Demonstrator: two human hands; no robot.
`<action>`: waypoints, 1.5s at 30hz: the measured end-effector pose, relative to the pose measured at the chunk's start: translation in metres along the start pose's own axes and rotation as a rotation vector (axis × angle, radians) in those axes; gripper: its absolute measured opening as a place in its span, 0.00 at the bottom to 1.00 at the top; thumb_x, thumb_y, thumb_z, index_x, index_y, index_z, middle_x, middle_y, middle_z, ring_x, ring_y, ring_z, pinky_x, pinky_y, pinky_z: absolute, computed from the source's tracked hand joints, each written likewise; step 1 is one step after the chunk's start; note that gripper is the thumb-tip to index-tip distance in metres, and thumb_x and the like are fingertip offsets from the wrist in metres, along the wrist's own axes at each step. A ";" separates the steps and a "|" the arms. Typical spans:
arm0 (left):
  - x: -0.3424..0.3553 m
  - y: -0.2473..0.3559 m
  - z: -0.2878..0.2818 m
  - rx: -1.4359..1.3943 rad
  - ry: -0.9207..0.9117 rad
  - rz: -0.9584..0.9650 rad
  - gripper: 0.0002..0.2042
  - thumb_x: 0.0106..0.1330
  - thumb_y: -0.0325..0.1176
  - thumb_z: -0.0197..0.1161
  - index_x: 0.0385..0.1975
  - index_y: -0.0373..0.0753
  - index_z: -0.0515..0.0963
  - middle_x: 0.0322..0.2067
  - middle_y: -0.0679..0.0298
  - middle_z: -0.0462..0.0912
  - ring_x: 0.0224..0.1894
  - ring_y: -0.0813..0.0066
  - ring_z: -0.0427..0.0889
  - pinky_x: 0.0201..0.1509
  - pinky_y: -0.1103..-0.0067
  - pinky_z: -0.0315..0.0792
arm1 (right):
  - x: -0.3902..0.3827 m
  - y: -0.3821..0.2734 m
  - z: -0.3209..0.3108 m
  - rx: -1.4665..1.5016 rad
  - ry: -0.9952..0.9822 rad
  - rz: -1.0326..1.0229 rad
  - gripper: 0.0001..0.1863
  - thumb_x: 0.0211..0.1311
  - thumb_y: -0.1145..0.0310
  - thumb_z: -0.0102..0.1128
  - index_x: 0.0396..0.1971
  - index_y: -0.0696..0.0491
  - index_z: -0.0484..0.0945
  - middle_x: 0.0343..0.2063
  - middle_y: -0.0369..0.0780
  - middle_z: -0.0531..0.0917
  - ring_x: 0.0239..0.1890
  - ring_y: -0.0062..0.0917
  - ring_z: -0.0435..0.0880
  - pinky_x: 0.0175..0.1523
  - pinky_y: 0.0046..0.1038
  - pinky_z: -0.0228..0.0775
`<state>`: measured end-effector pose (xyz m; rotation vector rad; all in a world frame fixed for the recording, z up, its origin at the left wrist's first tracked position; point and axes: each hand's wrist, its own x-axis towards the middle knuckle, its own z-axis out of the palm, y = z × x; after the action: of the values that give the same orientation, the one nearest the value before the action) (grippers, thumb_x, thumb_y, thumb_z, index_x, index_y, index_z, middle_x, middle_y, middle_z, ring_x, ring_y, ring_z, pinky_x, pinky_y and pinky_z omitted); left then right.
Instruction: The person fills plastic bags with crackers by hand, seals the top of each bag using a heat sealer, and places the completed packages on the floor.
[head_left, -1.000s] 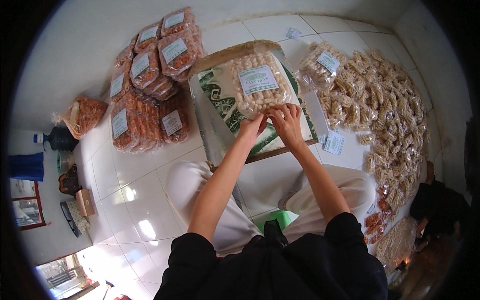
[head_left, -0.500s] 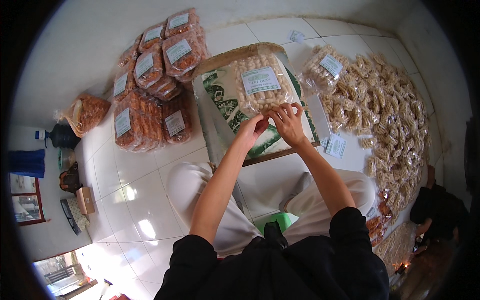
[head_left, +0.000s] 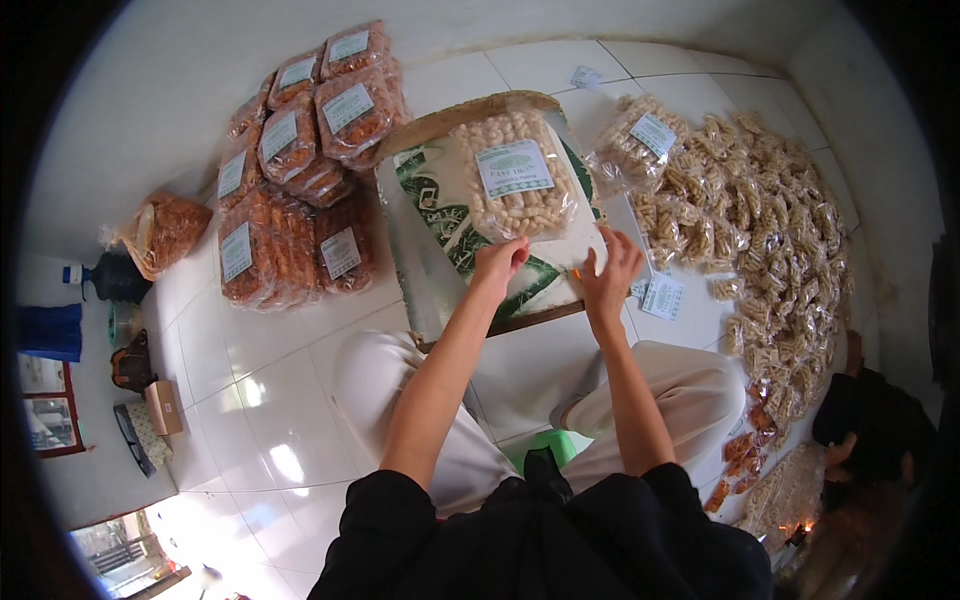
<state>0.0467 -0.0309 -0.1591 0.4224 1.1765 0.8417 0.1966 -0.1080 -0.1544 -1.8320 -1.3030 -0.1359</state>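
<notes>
A clear plastic packet of pale puffed snacks [head_left: 545,212], with a white and green label on top, lies on a low board-topped table [head_left: 415,270] in front of me. My left hand [head_left: 500,264] is closed at the packet's near edge, its fingertips pinching the plastic there. My right hand [head_left: 612,274] is apart from the packet, over the table's right edge, with its fingers spread and bent. A tiny orange thing [head_left: 576,274] shows beside its thumb; what it is cannot be made out.
Stacked packets of reddish-brown snacks [head_left: 345,110] stand at the far left. To the right lies a big heap of small pale snack packets [head_left: 770,220], with a labelled large packet [head_left: 640,140] beside it. Loose labels [head_left: 662,297] lie near the table. Another person [head_left: 875,430] sits at the lower right.
My right hand has left the packet's near edge and moved right, to the table's edge. My left hand stays at the packet. The view has shifted slightly.
</notes>
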 end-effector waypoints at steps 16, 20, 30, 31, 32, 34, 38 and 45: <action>0.002 0.000 0.007 0.014 -0.043 -0.005 0.06 0.55 0.24 0.64 0.30 0.29 0.77 0.28 0.61 0.79 0.30 0.77 0.77 0.38 0.85 0.75 | -0.042 0.032 0.022 0.267 -0.235 0.095 0.23 0.58 0.60 0.58 0.47 0.57 0.65 0.33 0.42 0.74 0.34 0.26 0.73 0.38 0.25 0.64; 0.003 -0.004 0.006 0.003 -0.058 0.003 0.06 0.55 0.25 0.64 0.29 0.29 0.78 0.28 0.62 0.79 0.30 0.79 0.77 0.37 0.86 0.74 | -0.035 0.010 0.019 0.934 -0.681 0.642 0.18 0.66 0.61 0.47 0.50 0.57 0.63 0.31 0.37 0.73 0.27 0.16 0.70 0.30 0.18 0.63; 0.003 -0.006 0.008 0.045 -0.036 0.007 0.06 0.56 0.26 0.63 0.30 0.31 0.78 0.27 0.65 0.79 0.28 0.82 0.76 0.33 0.88 0.73 | 0.011 -0.015 0.014 1.169 -0.719 1.067 0.20 0.58 0.55 0.56 0.39 0.58 0.75 0.28 0.37 0.76 0.29 0.22 0.74 0.34 0.23 0.67; 0.003 -0.006 0.009 0.045 -0.036 0.007 0.06 0.56 0.26 0.63 0.30 0.31 0.78 0.27 0.65 0.79 0.28 0.82 0.76 0.33 0.88 0.73 | 0.012 -0.013 0.015 1.167 -0.753 1.076 0.22 0.57 0.54 0.58 0.39 0.58 0.76 0.28 0.37 0.76 0.29 0.23 0.74 0.34 0.22 0.67; 0.003 -0.006 0.010 0.052 -0.035 0.009 0.06 0.56 0.26 0.63 0.30 0.32 0.78 0.27 0.66 0.79 0.27 0.82 0.76 0.33 0.88 0.73 | 0.013 -0.012 0.016 1.166 -0.753 1.077 0.22 0.57 0.54 0.58 0.39 0.58 0.76 0.28 0.37 0.76 0.29 0.23 0.74 0.34 0.22 0.67; 0.004 -0.007 0.009 0.060 -0.031 0.012 0.05 0.57 0.26 0.63 0.31 0.32 0.78 0.27 0.67 0.79 0.27 0.83 0.76 0.33 0.89 0.72 | 0.015 -0.014 0.017 1.228 -0.769 1.097 0.20 0.56 0.55 0.60 0.36 0.58 0.76 0.27 0.37 0.76 0.29 0.23 0.74 0.34 0.23 0.67; 0.005 -0.009 0.008 0.094 -0.035 0.017 0.05 0.58 0.27 0.61 0.31 0.33 0.79 0.26 0.69 0.79 0.26 0.84 0.75 0.31 0.89 0.72 | 0.016 -0.020 0.018 1.269 -0.743 1.113 0.19 0.56 0.57 0.61 0.35 0.59 0.76 0.27 0.37 0.76 0.29 0.23 0.74 0.34 0.23 0.67; 0.002 -0.010 0.014 0.162 0.028 0.028 0.08 0.58 0.25 0.55 0.33 0.33 0.80 0.29 0.68 0.80 0.23 0.86 0.73 0.27 0.89 0.70 | 0.021 -0.020 0.028 1.221 -0.686 1.114 0.17 0.54 0.59 0.63 0.31 0.61 0.76 0.26 0.38 0.77 0.26 0.22 0.75 0.33 0.22 0.68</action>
<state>0.0639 -0.0339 -0.1627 0.5628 1.2722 0.7813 0.1797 -0.0723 -0.1495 -1.1949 -0.3054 1.6052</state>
